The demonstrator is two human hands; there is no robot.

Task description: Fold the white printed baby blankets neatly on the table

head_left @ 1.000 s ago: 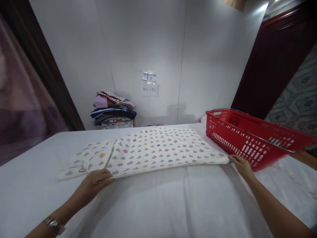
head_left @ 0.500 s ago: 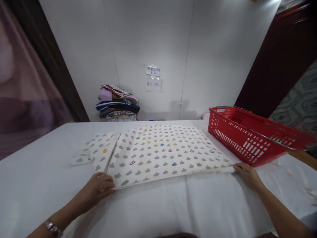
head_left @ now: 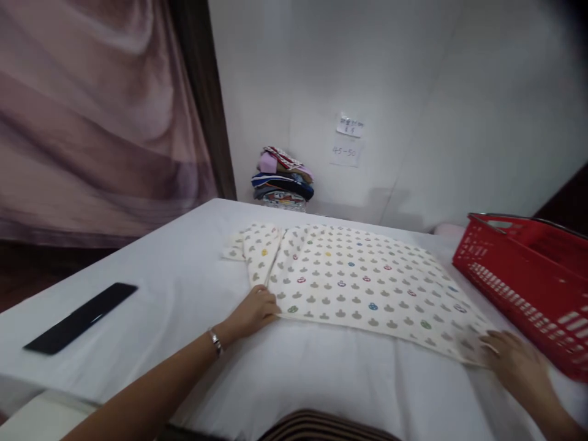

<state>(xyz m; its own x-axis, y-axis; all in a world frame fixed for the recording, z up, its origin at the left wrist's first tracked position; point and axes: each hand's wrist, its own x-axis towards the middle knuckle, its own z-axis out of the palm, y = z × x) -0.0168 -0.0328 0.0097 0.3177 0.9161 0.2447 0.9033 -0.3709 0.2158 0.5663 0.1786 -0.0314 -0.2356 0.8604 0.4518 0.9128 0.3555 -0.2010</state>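
A white garment [head_left: 353,275] patterned with small grey and coloured shapes lies spread on the white-covered table. One narrower part of it, at its left end, is folded over. My left hand [head_left: 257,311] pinches the garment's near edge, close to that fold, and wears a silver bracelet [head_left: 215,342] on its wrist. At the near right corner, my right hand [head_left: 514,361] is blurred by motion and touches the fabric; whether its fingers grip the cloth is unclear.
A red plastic basket [head_left: 528,282] stands on the table at the right. Folded clothes [head_left: 282,177] are stacked beyond the far edge, by the wall. A flat black object [head_left: 82,317] lies at the left. A pink curtain [head_left: 92,122] hangs on the left.
The view has turned left, bringing the black object into sight. My left hand still pinches the near edge; my right hand has shifted at the right corner and is now blurred.
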